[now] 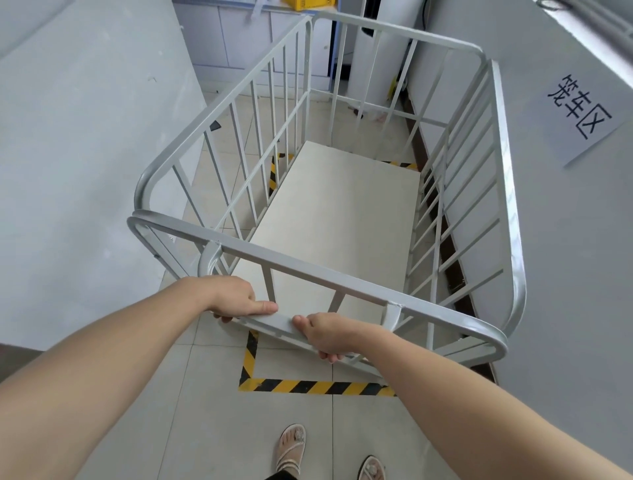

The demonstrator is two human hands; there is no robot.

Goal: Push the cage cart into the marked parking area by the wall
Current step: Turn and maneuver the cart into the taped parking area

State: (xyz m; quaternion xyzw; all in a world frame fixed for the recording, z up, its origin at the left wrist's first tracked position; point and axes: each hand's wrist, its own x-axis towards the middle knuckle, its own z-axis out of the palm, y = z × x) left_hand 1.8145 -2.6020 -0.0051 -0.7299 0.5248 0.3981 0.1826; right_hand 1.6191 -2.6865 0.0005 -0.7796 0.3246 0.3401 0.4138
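The grey metal cage cart (342,267) with barred sides and a pale flat deck stands in front of me, its right side close along the wall. My left hand (236,298) and my right hand (329,334) both grip the cart's near handle bar (270,322). Yellow-and-black hazard tape (315,387) marks a rectangle on the tiled floor; the cart stands over most of it, with the near tape line showing just behind the cart. More tape (274,171) shows through the left bars.
A paper sign with black characters (579,113) hangs on the right wall. A pale wall or partition (85,154) flanks the left. Cabinets (239,44) and a yellow crate (308,4) stand at the far end. My sandalled feet (291,448) are on the tiles.
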